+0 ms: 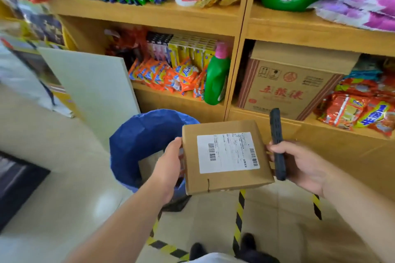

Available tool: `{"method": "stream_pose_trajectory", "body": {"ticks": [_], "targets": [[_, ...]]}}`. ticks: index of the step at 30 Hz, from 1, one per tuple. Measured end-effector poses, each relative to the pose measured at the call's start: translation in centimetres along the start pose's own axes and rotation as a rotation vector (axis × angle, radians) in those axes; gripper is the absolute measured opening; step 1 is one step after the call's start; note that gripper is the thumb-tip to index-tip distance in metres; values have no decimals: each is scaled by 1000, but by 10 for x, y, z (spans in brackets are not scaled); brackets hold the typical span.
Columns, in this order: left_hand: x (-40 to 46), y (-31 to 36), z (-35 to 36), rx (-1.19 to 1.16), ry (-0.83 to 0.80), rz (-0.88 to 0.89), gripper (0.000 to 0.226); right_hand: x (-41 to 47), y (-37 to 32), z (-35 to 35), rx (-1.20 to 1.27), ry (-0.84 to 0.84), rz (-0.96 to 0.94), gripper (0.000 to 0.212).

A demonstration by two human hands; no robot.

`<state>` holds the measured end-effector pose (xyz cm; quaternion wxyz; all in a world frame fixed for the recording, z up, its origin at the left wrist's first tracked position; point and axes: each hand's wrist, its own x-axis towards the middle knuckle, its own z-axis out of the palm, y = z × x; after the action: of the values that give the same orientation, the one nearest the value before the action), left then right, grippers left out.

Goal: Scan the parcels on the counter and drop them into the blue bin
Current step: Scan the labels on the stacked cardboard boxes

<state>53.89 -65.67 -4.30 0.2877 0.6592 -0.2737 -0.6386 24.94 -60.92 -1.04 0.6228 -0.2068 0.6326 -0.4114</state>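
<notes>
A flat brown cardboard parcel [226, 158] with a white barcode label faces up in mid-air. My left hand [168, 160] grips its left edge, fingers under it. My right hand [303, 164] holds a dark handheld scanner [277, 145] upright beside the parcel's right edge, and its fingertips touch that edge. The blue bin [136, 143] stands on the floor just left of and below the parcel, partly hidden by my left hand. A pale parcel lies inside the bin [149, 162].
Wooden shelves [239, 49] packed with snack bags, green detergent bottles and a cardboard box [288, 85] rise right behind the bin. A white board [92, 83] leans at the left. Yellow-black tape [239, 215] marks the floor by my feet.
</notes>
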Motion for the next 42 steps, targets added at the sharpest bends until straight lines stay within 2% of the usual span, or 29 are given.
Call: {"method": "stream_pose_trajectory", "body": {"ticks": [3,7,16,20,25,33,37,39,42], "targets": [[12,2,-33,-35,126,-7,41,17,-2,40,-37,-43,8,7],[32,1,-68,-77,208,-21,41,48,-9,84,-74,-96,28,8],[97,28,-106,-92,305,-77,35,143,-6,139,-72,-181,132,8],[123,52,-108,-56,319,-101,38,181,-2,156,-37,-184,164,19],[156,69,-112,5,326,-123,38,215,11,168,30,-105,215,23],[224,94,-123,119,210,-178,38,242,31,188,113,16,242,24],[252,120,-115,131,139,-120,32,245,32,197,200,122,227,23],[263,129,-115,161,141,-101,31,246,35,199,229,147,244,20],[274,134,-121,167,129,-104,41,240,40,200,240,187,300,8]]}}
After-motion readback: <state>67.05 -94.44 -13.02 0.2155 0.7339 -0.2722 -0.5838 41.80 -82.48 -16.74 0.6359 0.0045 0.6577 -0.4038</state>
